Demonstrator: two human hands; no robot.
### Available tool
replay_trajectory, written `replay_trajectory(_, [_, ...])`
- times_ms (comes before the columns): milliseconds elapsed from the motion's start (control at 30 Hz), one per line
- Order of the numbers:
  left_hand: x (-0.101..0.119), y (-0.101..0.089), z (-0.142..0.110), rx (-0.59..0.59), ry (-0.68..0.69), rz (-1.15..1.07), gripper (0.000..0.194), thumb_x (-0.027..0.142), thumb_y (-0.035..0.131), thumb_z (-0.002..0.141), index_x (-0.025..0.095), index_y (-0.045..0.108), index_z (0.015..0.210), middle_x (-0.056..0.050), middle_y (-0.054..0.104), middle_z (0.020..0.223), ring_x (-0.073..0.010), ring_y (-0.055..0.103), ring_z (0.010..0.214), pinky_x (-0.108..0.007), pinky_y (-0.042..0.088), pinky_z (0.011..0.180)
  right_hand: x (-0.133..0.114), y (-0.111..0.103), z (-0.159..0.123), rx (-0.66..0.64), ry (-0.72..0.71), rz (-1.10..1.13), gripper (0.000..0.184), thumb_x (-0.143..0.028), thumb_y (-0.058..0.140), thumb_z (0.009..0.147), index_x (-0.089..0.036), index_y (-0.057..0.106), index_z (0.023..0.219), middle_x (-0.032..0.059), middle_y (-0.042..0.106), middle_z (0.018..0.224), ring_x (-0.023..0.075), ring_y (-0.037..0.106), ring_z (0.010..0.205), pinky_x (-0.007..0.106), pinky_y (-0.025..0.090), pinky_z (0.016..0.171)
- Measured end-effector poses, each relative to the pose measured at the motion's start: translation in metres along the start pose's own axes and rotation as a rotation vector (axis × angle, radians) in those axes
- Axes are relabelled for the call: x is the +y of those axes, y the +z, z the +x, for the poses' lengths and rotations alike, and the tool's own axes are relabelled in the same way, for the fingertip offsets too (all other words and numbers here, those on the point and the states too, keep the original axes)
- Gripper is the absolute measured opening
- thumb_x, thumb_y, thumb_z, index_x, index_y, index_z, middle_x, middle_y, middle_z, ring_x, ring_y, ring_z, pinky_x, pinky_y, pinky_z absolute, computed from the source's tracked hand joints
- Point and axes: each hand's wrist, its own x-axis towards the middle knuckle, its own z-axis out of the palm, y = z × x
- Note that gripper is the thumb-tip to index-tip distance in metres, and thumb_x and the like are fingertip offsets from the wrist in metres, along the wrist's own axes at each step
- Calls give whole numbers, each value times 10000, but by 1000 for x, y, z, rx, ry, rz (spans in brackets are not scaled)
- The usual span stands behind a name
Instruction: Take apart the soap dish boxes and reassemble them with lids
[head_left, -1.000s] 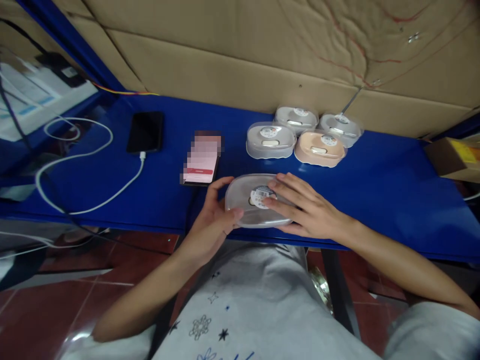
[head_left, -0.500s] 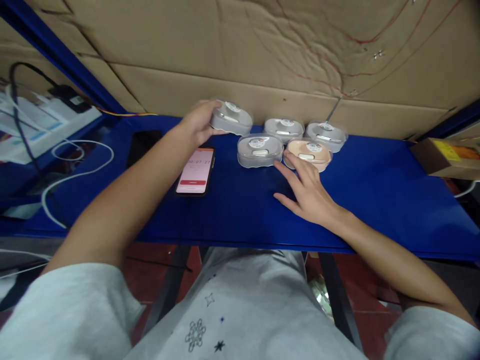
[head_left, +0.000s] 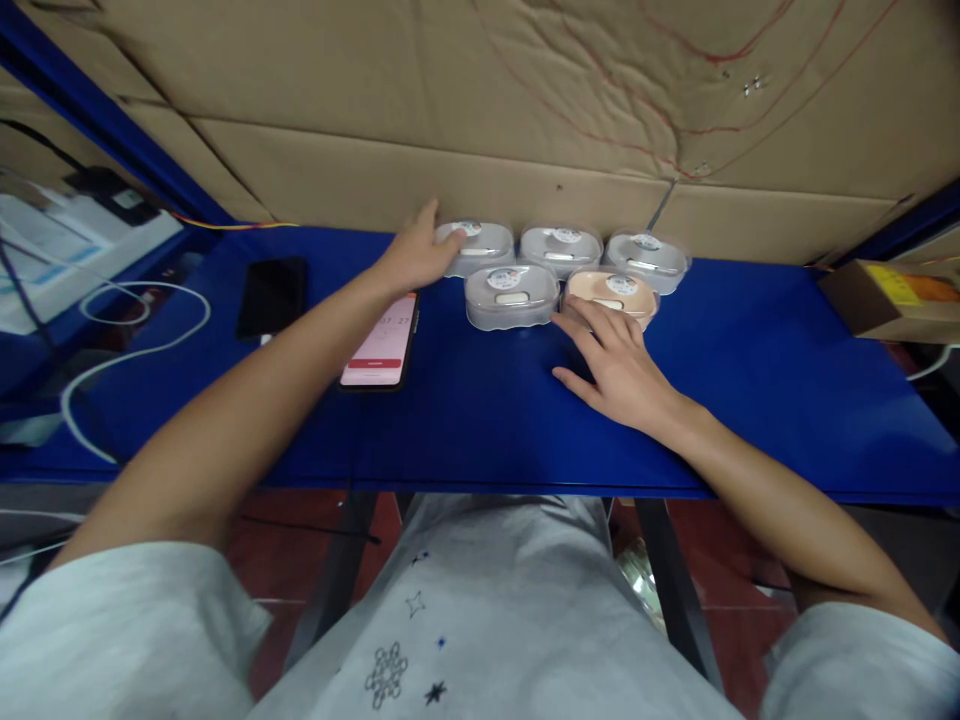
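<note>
My left hand [head_left: 421,250] is open at the left end of a grey oval box [head_left: 486,252]. One finger points up towards the cardboard, and another digit lies over the box's lid. My right hand [head_left: 622,370] is open too, fingers spread, with the fingertips on the front of a peach-coloured oval box [head_left: 628,300]. Beside that, a front grey box [head_left: 510,310] sits close to the right fingertips. Behind stand a middle grey box [head_left: 561,252] and a right grey box [head_left: 649,265]. All have clear lids with a round white label.
A phone with a lit timer screen [head_left: 379,355] lies under my left forearm on the blue table [head_left: 480,420]. Further left are a dark phone [head_left: 271,295] and a white cable [head_left: 135,365]. Cardboard [head_left: 337,170] lines the back; a small carton [head_left: 892,305] stands at right.
The left grey box, tilted in my left hand before, now rests level in the back row. My left hand has loosened its hold. My right hand stays at the peach box.
</note>
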Motion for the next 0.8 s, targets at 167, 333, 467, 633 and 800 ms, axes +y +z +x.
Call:
replay_trajectory(167, [36,12,-55,-161,168,331,730,508,837,871,189,615,1489,-155,551,1616,-385,475,1544,-548,315,1319,2,1,0,4,-3,16,613,-394,580,1097,-179,452,1657,235,419,1751,435,406,1614,671,351,1269])
replay_trajectory(333, [46,18,-98,-355,247,400,748,433,892,824,182,584,1457,-184,577,1545,-403,541,1472,-557,400,1264,2,5,0,32,-132,93,580,-402,591,1102,-193,493,1634,220,453,1735,422,425,1610,666,378,1270])
replay_trajectory(467, [51,8,-141,-382,277,329,693,381,880,850,218,568,1447,-163,579,1529,-389,575,1444,-540,439,1251,-1,5,-2,16,-289,176,658,-504,659,1071,-240,499,1652,179,426,1768,428,328,1671,703,303,1323])
replay_trajectory(633, [65,2,-210,-408,283,284,743,296,807,940,281,417,1573,-150,507,1606,-339,531,1526,-513,455,1277,-10,5,-5,-24,-445,390,639,-469,682,1071,-274,515,1656,157,514,1713,364,411,1639,641,404,1307])
replay_trajectory(800, [56,4,-254,-247,176,189,967,324,855,932,340,247,1683,-153,471,1680,-346,550,1531,-537,485,1266,-13,2,-3,48,-361,535,610,-466,662,1084,-306,518,1655,136,603,1638,337,540,1551,608,450,1289])
